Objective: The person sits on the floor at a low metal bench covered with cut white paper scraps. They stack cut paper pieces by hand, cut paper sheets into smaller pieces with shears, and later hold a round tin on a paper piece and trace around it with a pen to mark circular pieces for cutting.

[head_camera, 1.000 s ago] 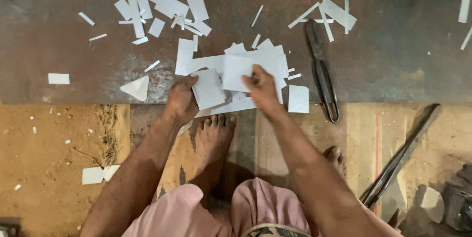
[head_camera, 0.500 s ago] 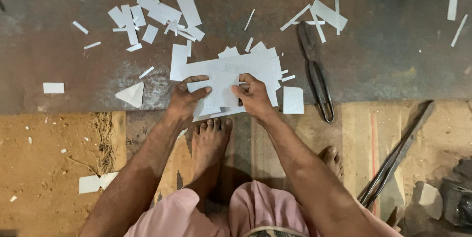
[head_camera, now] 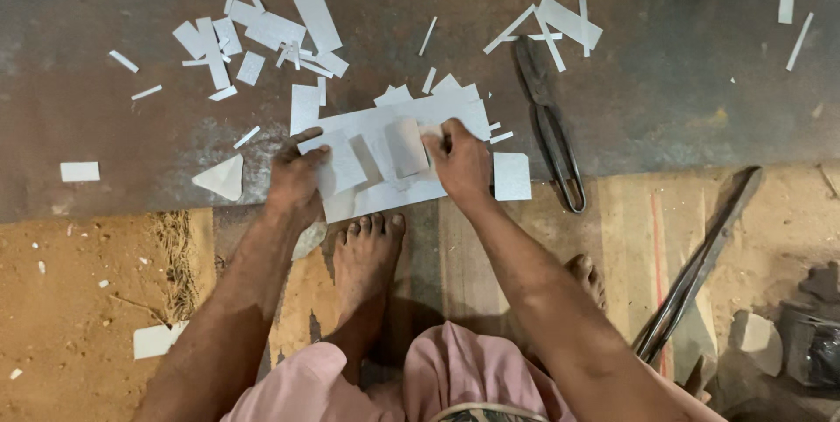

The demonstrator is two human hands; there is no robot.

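Sheets of pale grey cut metal lie in a loose overlapping pile on the dark floor plate, and I use that pile as my landmark. My left hand rests on the pile's left edge, fingers spread and pressing flat on one sheet rather than closed around it. My right hand sits on the pile's right side, its fingers curled over the edge of a small upright-looking piece near the middle; I cannot tell how firmly it pinches. Just right of the pile lies a loose square offcut, and further right a pair of long dark shears lies flat on the plate. Above and left of the pile is a scatter of scraps, with a second small scatter above and right. A bare foot sits directly below the pile, toes nearly touching it. A long dark metal bar lies well to the lower right.
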